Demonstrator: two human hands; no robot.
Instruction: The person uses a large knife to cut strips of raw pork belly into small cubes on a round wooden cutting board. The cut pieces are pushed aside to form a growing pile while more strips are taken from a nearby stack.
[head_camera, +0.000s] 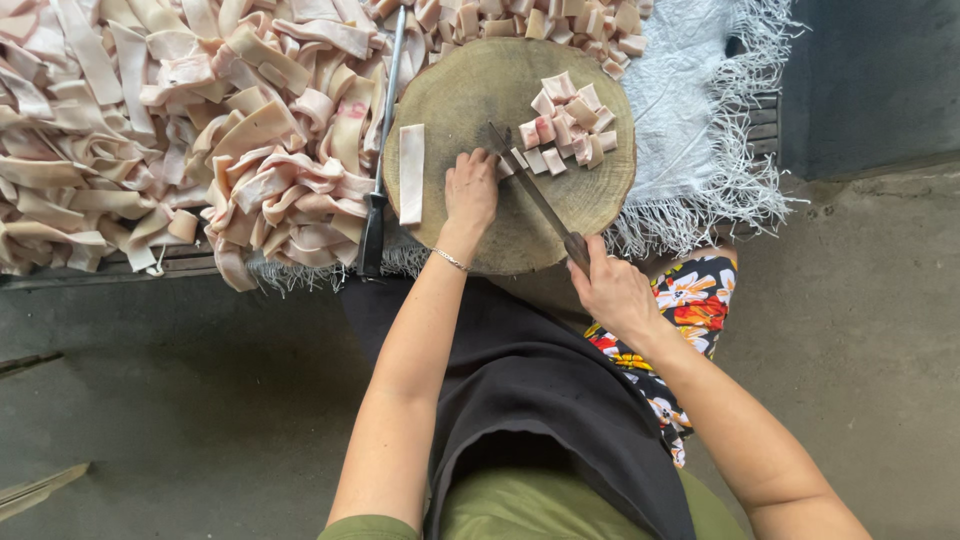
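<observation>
On a round wooden chopping block (470, 95), my left hand (470, 190) presses down on the end of a pale strip of pork skin, which is mostly hidden under my fingers. My right hand (612, 290) grips the handle of a long knife (530, 185) whose blade lies across the block just right of my left fingers. A heap of small cut pink-white pieces (565, 125) sits on the block's right side. One whole strip (411, 173) lies upright on the block's left side.
A large pile of uncut skin strips (170, 120) fills the left. A sharpening steel (380, 150) lies between pile and block. More cut pieces (540, 20) sit behind the block. A white fringed cloth (700, 110) lies under it. Concrete floor lies below.
</observation>
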